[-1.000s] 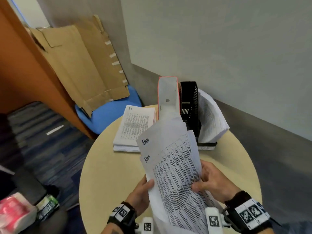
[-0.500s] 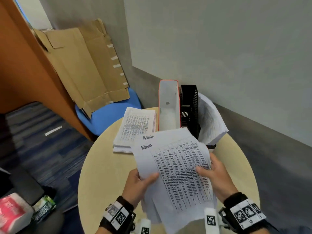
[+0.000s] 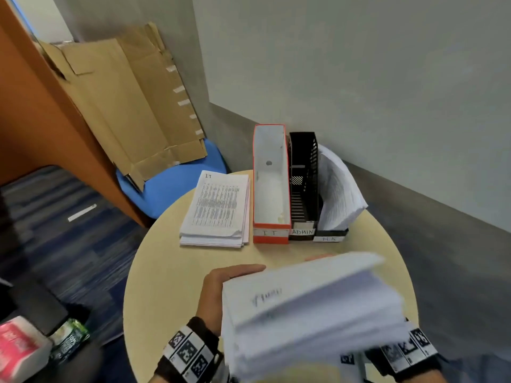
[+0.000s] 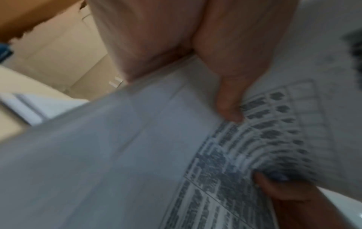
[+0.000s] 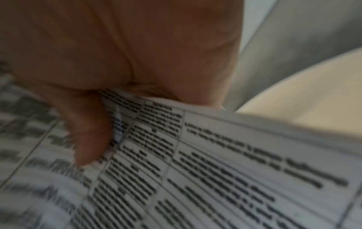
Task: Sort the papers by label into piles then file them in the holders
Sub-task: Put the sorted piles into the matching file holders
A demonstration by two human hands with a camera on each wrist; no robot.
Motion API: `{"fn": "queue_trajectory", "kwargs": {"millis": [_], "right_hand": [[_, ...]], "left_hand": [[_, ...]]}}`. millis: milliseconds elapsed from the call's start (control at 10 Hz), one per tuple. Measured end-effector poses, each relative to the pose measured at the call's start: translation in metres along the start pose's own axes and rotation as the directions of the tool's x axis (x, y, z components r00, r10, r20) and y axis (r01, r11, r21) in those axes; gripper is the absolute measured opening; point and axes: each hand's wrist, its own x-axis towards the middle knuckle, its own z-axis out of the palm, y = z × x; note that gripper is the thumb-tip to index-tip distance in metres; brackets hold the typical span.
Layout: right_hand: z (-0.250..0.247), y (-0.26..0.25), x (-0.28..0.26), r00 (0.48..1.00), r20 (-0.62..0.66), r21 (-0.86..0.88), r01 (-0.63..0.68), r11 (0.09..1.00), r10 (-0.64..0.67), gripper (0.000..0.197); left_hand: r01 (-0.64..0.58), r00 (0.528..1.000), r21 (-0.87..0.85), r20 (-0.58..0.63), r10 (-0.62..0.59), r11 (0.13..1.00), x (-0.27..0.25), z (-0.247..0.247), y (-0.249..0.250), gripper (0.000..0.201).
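Between my two hands, in the head view, the Admin stack [image 3: 312, 308] is held low over the desk [image 3: 166, 277], blurred, its top label barely legible. My left hand [image 3: 221, 288] grips the stack's left edge; my right hand is hidden under the sheets, only its wristband showing. Ahead of the hands stand three holders: the IT holder [image 3: 271, 186] empty, the ADMIN holder [image 3: 302, 186] empty, the HR holder [image 3: 331, 234] already filled. Left of them lies the IT pile [image 3: 218, 208].

From the left wrist view, the left hand's thumb [image 4: 229, 99] presses on the top sheet, with a finger curled beneath.

From the right wrist view, my right hand [image 5: 125, 62] pinches the printed sheets, thumb on top.

I judge sorting done and filing under way. Next I must square this stack, stand it upright and slide it into the narrow ADMIN holder without splaying sheets.
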Motion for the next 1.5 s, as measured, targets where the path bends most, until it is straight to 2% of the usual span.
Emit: {"fn": "queue_trajectory", "kwargs": {"millis": [100,200,300,400,500,600,700,800,900,1000,1100,1200,1300,1500], "right_hand": [[0.017,0.029,0.046,0.717,0.599,0.404,0.115,0.907,-0.358,0.023],[0.025,0.041,0.041,0.663,0.635,0.517,0.019,0.856,-0.398,0.013],[0.031,0.044,0.023,0.656,0.626,0.588,-0.039,0.808,-0.423,0.028],[0.03,0.052,0.035,0.694,0.638,0.568,-0.133,0.812,-0.333,0.011],[0.027,0.051,0.035,0.656,0.689,0.472,-0.083,0.878,-0.308,0.018],[0.026,0.05,0.029,0.641,0.642,0.627,-0.124,0.769,-0.42,0.029],[0.041,0.066,0.03,0.641,0.648,0.626,-0.142,0.766,-0.411,0.034],[0.048,0.071,0.03,0.626,0.659,0.58,-0.072,0.811,-0.416,0.035],[0.055,0.07,0.029,0.651,0.647,0.623,-0.152,0.767,-0.396,0.03],[0.053,0.06,0.029,0.667,0.611,0.69,-0.183,0.701,-0.428,0.032],[0.041,0.056,0.036,0.662,0.579,0.734,-0.169,0.658,-0.476,0.03],[0.043,0.065,0.046,0.63,0.622,0.688,-0.158,0.708,-0.464,0.043],[0.051,0.068,0.046,0.64,0.663,0.636,-0.207,0.744,-0.389,0.043],[0.038,0.055,0.042,0.706,0.567,0.742,-0.214,0.636,-0.424,0.034]], "left_hand": [[-0.037,0.994,0.176,-0.099,0.055,0.984,0.002,0.017,-0.011,0.036],[-0.023,0.972,0.302,-0.216,0.092,0.953,0.005,0.031,-0.011,0.046],[-0.098,0.959,0.145,-0.25,0.132,0.985,0.009,0.029,-0.004,0.025],[-0.265,0.938,0.227,-0.165,0.305,0.937,0.002,0.017,0.012,0.006],[-0.365,0.914,0.267,-0.077,0.398,0.892,-0.002,0.009,0.012,0.019],[-0.37,0.902,0.419,-0.053,0.429,0.829,-0.002,0.004,0.0,0.044],[-0.231,0.958,0.284,-0.099,0.268,0.931,0.004,-0.011,-0.024,0.049],[-0.118,0.978,0.199,-0.147,0.148,0.973,0.009,-0.018,-0.041,0.048],[-0.1,0.968,0.193,-0.206,0.14,0.976,0.015,-0.012,-0.043,0.033],[-0.149,0.961,0.195,-0.203,0.189,0.969,0.016,-0.006,-0.04,0.031],[-0.184,0.96,0.119,-0.193,0.205,0.976,0.014,-0.015,-0.036,0.042],[-0.119,0.98,0.209,-0.135,0.149,0.971,0.015,-0.02,-0.037,0.038],[-0.096,0.991,0.329,-0.06,0.122,0.939,0.018,-0.005,-0.037,0.031],[-0.237,0.952,0.223,-0.141,0.272,0.946,0.022,0.012,-0.024,0.036]]}}
